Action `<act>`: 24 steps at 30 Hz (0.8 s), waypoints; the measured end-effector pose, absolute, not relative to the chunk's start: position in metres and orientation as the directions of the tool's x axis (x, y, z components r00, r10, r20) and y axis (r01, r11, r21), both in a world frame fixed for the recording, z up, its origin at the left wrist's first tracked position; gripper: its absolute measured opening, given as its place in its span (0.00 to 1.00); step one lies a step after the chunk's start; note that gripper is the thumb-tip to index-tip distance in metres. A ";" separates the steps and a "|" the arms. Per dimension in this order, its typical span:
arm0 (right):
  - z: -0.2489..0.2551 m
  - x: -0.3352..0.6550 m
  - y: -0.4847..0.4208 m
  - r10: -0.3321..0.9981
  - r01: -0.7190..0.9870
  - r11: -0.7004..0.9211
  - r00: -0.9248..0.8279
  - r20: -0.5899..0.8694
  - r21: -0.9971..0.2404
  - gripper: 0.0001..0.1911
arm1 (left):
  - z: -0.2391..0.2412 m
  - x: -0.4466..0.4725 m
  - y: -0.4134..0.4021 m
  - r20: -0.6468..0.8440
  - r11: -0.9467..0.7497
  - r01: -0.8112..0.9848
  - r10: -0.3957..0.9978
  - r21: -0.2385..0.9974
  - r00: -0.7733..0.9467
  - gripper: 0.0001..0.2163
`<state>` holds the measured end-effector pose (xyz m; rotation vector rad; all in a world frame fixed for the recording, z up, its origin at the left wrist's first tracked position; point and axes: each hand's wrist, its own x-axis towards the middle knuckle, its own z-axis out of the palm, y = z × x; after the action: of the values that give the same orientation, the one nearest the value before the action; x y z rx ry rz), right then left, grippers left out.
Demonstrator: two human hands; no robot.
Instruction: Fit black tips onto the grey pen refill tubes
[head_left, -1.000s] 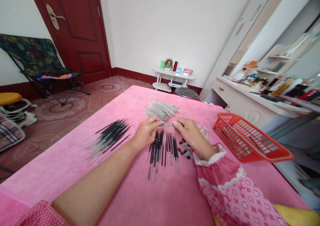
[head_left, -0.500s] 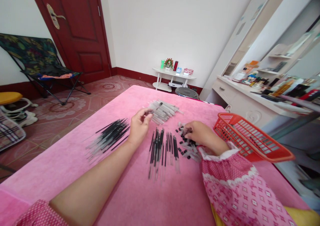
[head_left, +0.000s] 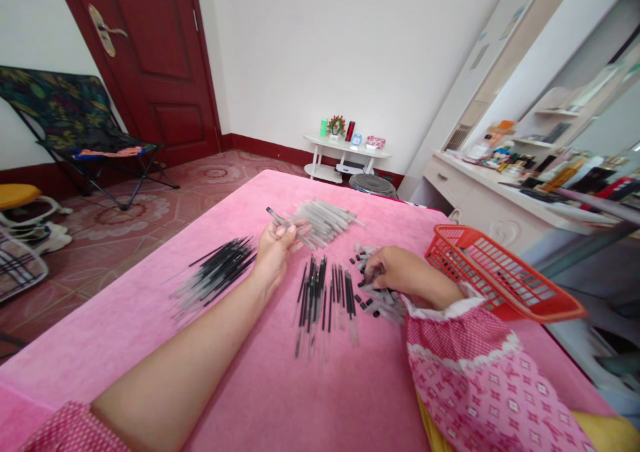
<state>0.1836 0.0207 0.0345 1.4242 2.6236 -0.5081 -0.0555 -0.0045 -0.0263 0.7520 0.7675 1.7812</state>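
My left hand [head_left: 275, 252] is closed in a pinch round a clear pen barrel [head_left: 278, 217] with a dark end, which points up and to the left. Just beyond it lies a heap of clear pen barrels [head_left: 333, 220]. My right hand [head_left: 397, 271] reaches into a pile of clear pen caps and small black plugs [head_left: 383, 299], fingers curled down; whatever its fingertips grip is hidden. Between the hands lie several black ink refills [head_left: 313, 292] in loose rows. A larger bundle of black refills [head_left: 225, 269] rests left of my left forearm.
All of this lies on a pink-covered table [head_left: 300, 412]. A red plastic basket [head_left: 505, 272] stands at the right edge, close to my right sleeve. Beyond are a white dresser [head_left: 470, 192], a small white stand [head_left: 345, 147] and a folding chair [head_left: 65, 125].
My left hand has turned, swinging the barrel's dark end from the upper right to the upper left. My right hand has stayed in the cap pile, its fingers shifting slightly.
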 end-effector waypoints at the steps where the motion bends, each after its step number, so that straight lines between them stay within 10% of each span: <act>1: 0.034 0.181 0.019 0.794 0.833 0.510 -0.552 -0.253 -0.216 0.12 | -0.026 -0.055 -0.005 0.133 -0.275 -0.546 0.949 0.791 -0.285 0.12; 11: 0.030 0.168 0.007 0.840 0.848 0.528 -0.514 -0.175 0.041 0.10 | -0.029 -0.051 -0.006 0.080 -0.228 -0.586 0.960 0.778 -0.268 0.13; 20: 0.030 0.156 0.014 0.885 0.565 0.395 -0.447 0.133 -0.725 0.08 | -0.030 -0.049 -0.005 0.074 -0.214 -0.646 0.969 0.733 -0.237 0.12; 24: 0.022 0.144 0.012 0.879 0.412 0.369 -0.445 0.169 -0.833 0.10 | -0.028 -0.048 -0.005 0.042 -0.188 -0.664 0.972 0.724 -0.230 0.08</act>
<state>0.1442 0.0118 0.0224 1.6814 3.0494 -1.4781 -0.0480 -0.0055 -0.0278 0.6107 0.6994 1.7079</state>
